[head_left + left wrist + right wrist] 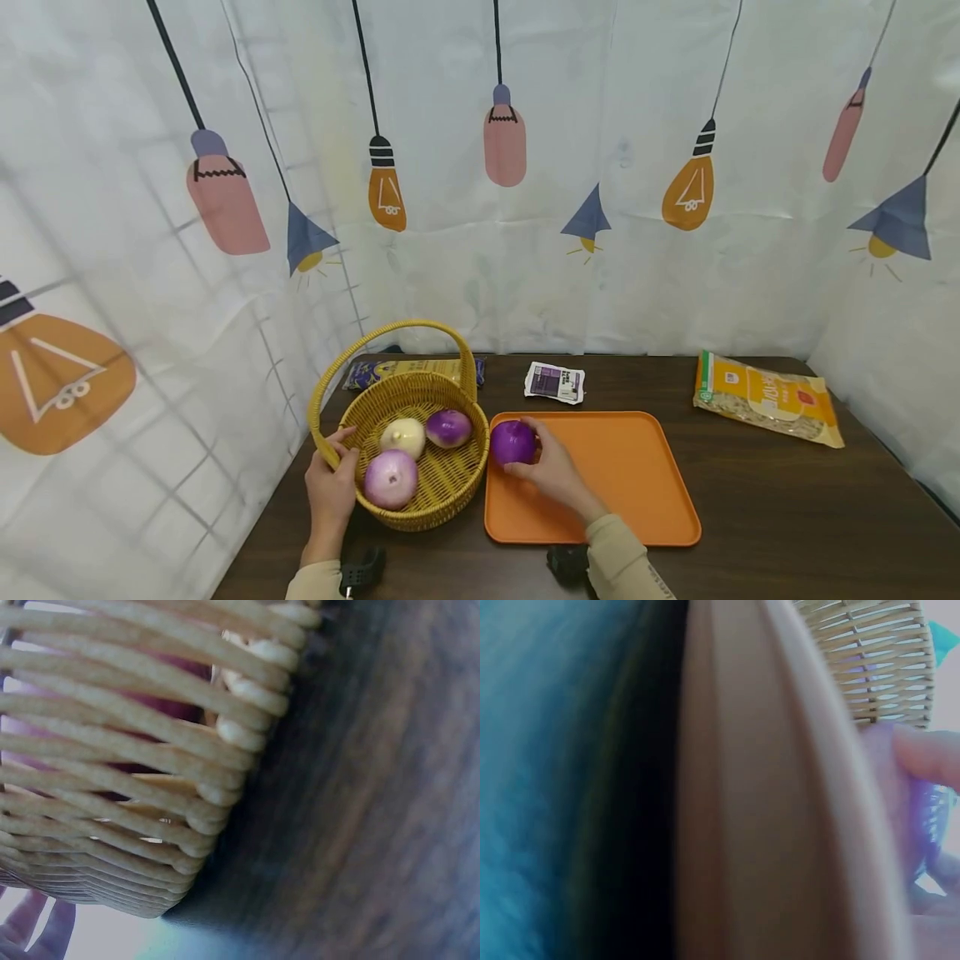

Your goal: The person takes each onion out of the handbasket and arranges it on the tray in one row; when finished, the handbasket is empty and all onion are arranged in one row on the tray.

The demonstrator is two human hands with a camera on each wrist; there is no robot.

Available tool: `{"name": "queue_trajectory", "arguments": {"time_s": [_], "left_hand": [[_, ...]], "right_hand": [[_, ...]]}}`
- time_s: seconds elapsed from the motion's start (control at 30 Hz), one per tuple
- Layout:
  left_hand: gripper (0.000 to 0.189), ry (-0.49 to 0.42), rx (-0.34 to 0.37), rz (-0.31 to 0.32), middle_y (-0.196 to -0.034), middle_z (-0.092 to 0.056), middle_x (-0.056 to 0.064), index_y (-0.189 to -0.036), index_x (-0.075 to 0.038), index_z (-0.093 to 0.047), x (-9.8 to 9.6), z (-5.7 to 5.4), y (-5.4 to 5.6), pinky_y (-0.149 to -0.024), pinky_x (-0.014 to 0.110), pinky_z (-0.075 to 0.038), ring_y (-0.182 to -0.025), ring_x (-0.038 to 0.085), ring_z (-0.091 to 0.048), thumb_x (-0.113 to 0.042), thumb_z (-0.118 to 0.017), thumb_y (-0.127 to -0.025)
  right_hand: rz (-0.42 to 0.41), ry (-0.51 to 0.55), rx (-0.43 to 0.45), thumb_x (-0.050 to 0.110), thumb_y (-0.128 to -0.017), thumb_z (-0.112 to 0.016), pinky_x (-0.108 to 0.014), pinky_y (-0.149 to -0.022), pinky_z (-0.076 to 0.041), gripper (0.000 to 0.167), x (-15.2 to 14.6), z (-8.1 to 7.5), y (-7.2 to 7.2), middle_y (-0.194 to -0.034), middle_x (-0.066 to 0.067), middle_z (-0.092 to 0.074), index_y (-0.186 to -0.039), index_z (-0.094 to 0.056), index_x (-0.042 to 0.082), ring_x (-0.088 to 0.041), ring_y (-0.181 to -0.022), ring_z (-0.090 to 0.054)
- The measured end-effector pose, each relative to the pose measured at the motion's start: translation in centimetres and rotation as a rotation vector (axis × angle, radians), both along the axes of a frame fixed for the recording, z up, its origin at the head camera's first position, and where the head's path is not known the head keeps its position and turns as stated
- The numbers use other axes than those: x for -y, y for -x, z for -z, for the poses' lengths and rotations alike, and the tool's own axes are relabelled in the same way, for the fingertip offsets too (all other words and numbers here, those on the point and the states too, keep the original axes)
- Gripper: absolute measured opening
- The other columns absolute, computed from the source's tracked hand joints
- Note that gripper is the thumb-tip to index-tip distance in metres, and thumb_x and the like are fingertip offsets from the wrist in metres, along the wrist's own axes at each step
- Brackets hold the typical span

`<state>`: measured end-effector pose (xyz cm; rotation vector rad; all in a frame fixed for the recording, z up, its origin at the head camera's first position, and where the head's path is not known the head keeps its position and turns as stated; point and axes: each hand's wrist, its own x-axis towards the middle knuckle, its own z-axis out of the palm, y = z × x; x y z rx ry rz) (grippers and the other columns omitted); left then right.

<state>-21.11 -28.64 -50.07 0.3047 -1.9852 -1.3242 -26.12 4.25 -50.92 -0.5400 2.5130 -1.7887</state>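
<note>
Glossy purple in the head view, the onion [513, 442] sits in the right hand [555, 471], thumb and fingers spread to its width and curved partly around it; whether it touches the orange tray [600, 479] below the grip I cannot tell. Just left of that grip, the wicker basket [420, 521] bears three more onions [448, 428]. The left hand [330, 483] grips its far side, at the foot of the handle [429, 323]. Smooth skin held on one side could slip, I judge, and a low path left might knock the rim; an uneven pull by the left hand could tip the basket.

The left wrist view shows the weave beside that hand, but its hold is unclear.

In the right wrist view, blurred fingers lie against the onion, the basket beyond; contact around its far side is hidden.
</note>
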Motion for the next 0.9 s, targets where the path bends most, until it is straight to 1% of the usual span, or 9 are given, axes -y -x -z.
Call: {"name": "queue_trajectory", "arguments": {"time_s": [0.1,0.2,0.37,0.57,0.73,0.9], "left_hand": [[0.012,-0.003,-0.004,0.005,-0.116,-0.07,0.009,-0.08,0.004,-0.054,0.0,0.0,-0.1,-0.073,0.016,-0.036,-0.094,0.02,-0.056,0.001,-0.061,-0.089],[0.013,0.005,-0.003,0.005,-0.116,-0.07,0.01,-0.08,0.004,-0.053,0.1,0.0,-0.1,-0.074,0.015,-0.036,-0.096,0.02,-0.056,0.001,-0.061,-0.09],[0.011,0.007,0.005,-0.01,-0.114,-0.07,0.007,-0.079,0.003,-0.053,0.2,0.0,-0.1,-0.074,0.016,-0.036,-0.094,0.018,-0.056,0.002,-0.06,-0.088],[0.012,0.018,0.0,-0.015,-0.113,-0.071,0.008,-0.077,0.001,-0.053,0.3,0.2,-0.1,-0.073,0.018,-0.035,-0.09,0.017,-0.054,0.003,-0.059,-0.088],[0.012,0.022,-0.001,-0.011,-0.113,-0.071,0.008,-0.078,0.002,-0.053,0.3,0.1,-0.1,-0.074,0.018,-0.035,-0.095,0.018,-0.056,0.003,-0.059,-0.088],[0.011,0.025,-0.003,-0.01,-0.114,-0.07,0.009,-0.078,0.003,-0.053,0.4,0.2,-0.1,-0.077,0.016,-0.035,-0.105,0.023,-0.059,0.003,-0.06,-0.087]], "right_hand": [[-0.001,-0.038,-0.042,0.012,-0.075,-0.083,-0.047,-0.087,-0.052,0.075,0.1,0.2,0.0,-0.132,-0.023,-0.053,-0.139,-0.045,0.001,-0.036,-0.11,-0.058],[-0.001,-0.044,-0.053,0.011,-0.076,-0.083,-0.047,-0.088,-0.051,0.071,0.2,0.3,0.1,-0.131,-0.02,-0.054,-0.137,-0.048,0.003,-0.035,-0.11,-0.058],[0.0,-0.047,-0.053,0.008,-0.076,-0.082,-0.047,-0.088,-0.051,0.069,0.2,0.4,0.1,-0.13,-0.021,-0.053,-0.137,-0.049,0.003,-0.036,-0.11,-0.058],[0.022,-0.04,-0.047,0.003,-0.076,-0.081,-0.046,-0.088,-0.052,0.069,0.2,0.6,0.1,-0.13,-0.023,-0.053,-0.137,-0.049,0.004,-0.037,-0.108,-0.061],[0.025,-0.033,-0.051,0.003,-0.077,-0.08,-0.047,-0.089,-0.051,0.069,0.2,0.9,0.3,-0.131,-0.022,-0.054,-0.139,-0.049,0.006,-0.035,-0.107,-0.06],[0.017,-0.011,-0.058,0.001,-0.076,-0.079,-0.046,-0.088,-0.051,0.07,0.2,1.2,0.5,-0.131,-0.022,-0.055,-0.14,-0.05,0.007,-0.035,-0.106,-0.062]]}}
